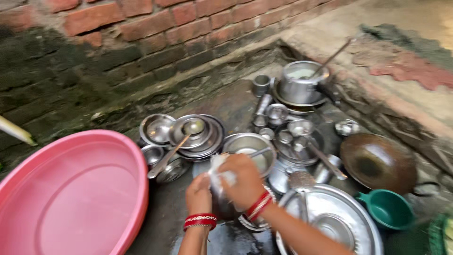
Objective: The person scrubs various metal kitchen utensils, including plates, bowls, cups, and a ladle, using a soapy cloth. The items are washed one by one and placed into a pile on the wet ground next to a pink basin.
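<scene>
Far left, a big pink plastic tub (71, 193) fills the corner, sitting under the mossy brick wall (141, 38). Just right of it, a cluster of steel bowls and plates (188, 134) with a long ladle (167, 158) lying across them. Now the middle: the left hand (199, 194), red bangles at the wrist, is curled around a small steel vessel (222, 203), fingers wrapped on its left side and gripping it low over the wet floor. The right hand (243, 182) presses down on top of that same vessel, fingers closed on a pale scrubbing rag (219, 172). Behind the hands, a wide steel bowl (252, 151). Moving right, a large round steel tray (339, 222) lies close by the right forearm, then a green plastic mug (387, 208), a dark wok (377, 163), and up top a lidded steel pot (299, 82).
</scene>
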